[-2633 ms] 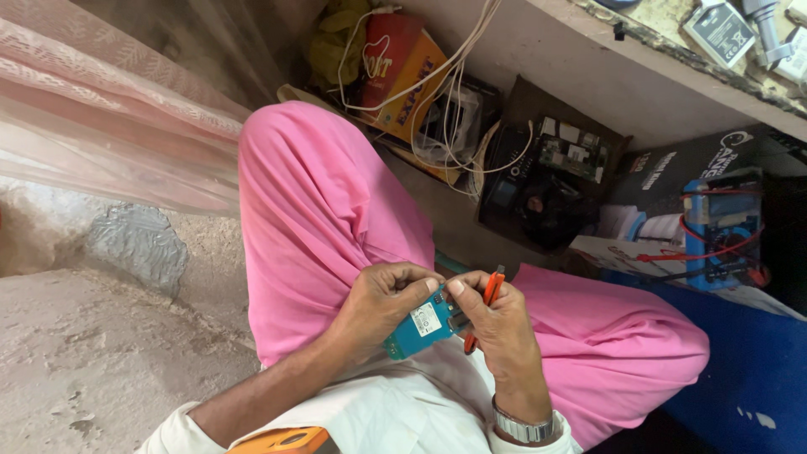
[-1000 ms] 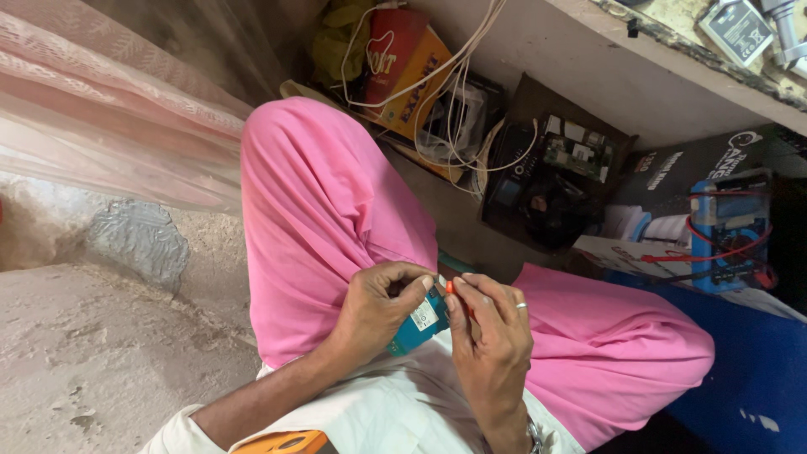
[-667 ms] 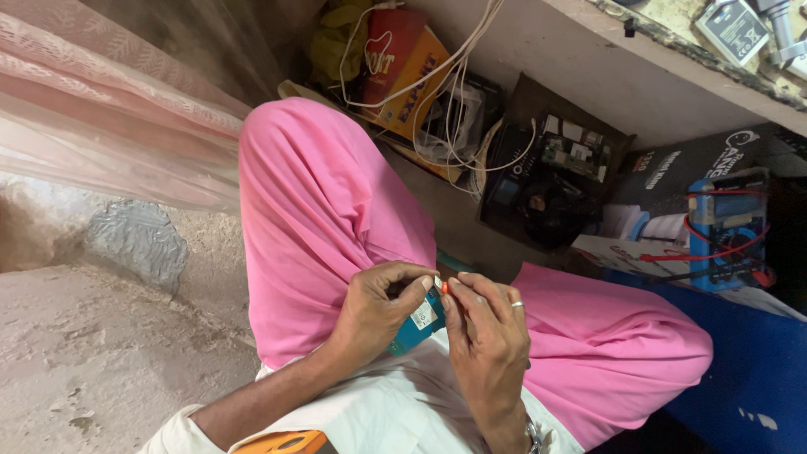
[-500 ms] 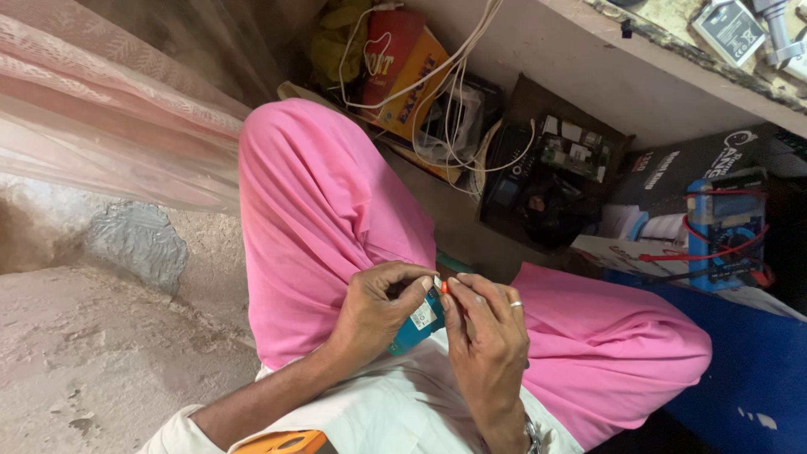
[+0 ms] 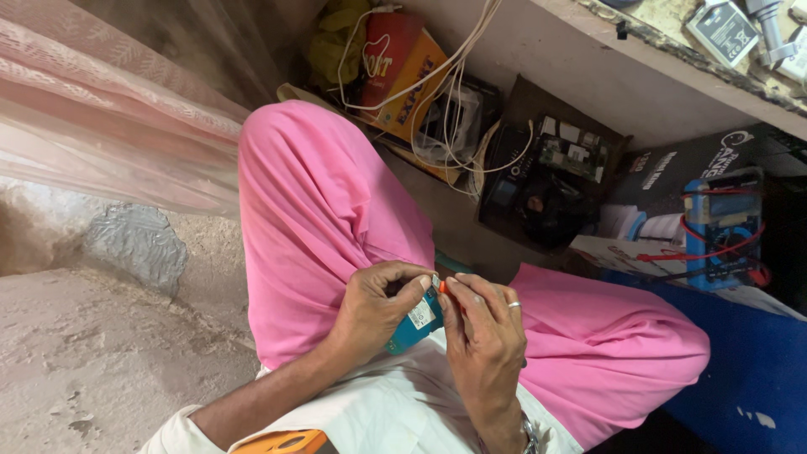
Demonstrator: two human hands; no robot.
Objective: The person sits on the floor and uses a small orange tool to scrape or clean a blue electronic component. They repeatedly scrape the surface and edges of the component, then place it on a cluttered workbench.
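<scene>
Currently, over the lap in pink trousers [image 5: 336, 219]: left hand [image 5: 378, 307] closed around a small teal rectangular battery-like block with white label [image 5: 416, 322]; right hand [image 5: 483, 336] pinching an orange-tipped piece [image 5: 442, 287] against its top. Work mid-course, judging by grip; nothing set aside.

From my feed I see bright pink cloth trousers [image 5: 319, 210] filling the middle of the view, above a white cloth garment [image 5: 395, 412]. At upper left hangs a sheer pink patterned curtain [image 5: 101, 109], with a rough grey concrete floor [image 5: 92, 353] below it. Past the knee, a red and orange cardboard box [image 5: 402, 63] leans by a yellow crumpled bag [image 5: 340, 42], with loose white cables [image 5: 454, 76] draped over it. To the right sit a black box of circuit parts [image 5: 546, 176] and a blue meter with red leads [image 5: 723, 223]. Above runs a pale concrete shelf [image 5: 588, 59].
</scene>
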